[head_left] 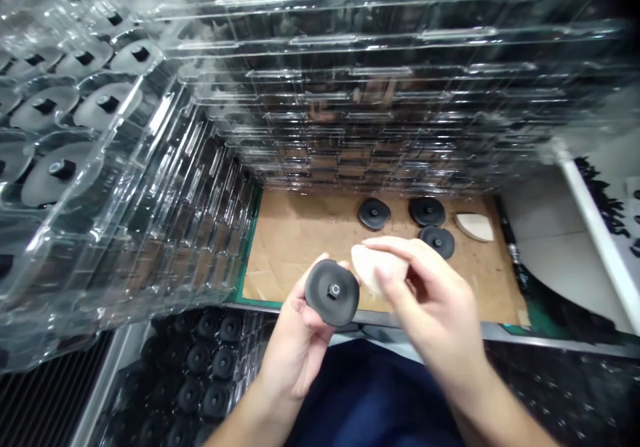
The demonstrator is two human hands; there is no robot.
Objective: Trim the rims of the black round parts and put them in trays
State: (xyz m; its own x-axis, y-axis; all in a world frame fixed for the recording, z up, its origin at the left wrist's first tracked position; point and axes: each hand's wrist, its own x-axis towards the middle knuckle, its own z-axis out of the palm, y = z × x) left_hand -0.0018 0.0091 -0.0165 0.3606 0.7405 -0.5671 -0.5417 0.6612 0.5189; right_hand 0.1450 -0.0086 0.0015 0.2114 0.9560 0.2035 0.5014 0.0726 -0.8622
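Note:
My left hand (305, 333) grips a black rounded-square disc (327, 297) by its edges. A small hollow post in the middle of the disc faces up. Just to the right, my right hand (435, 293) pinches a pale pad (373, 263) between thumb and fingers. The pad is close to the disc's right edge; whether they touch I cannot tell. Beyond my hands, a similar black disc (374, 213) lies alone on brown cardboard (300, 233). Two more, a rear disc (427, 211) and a front disc (437, 241), lie close together. Beside them rests a pale quarter-round piece (475, 227).
Tall stacks of clear plastic trays (350, 100) wall off the back. More tray stacks (175, 187) rise at the left, with black discs in the top one. A lower tray of discs (200, 367) sits at front left. At right stands a white-edged bin (595, 233).

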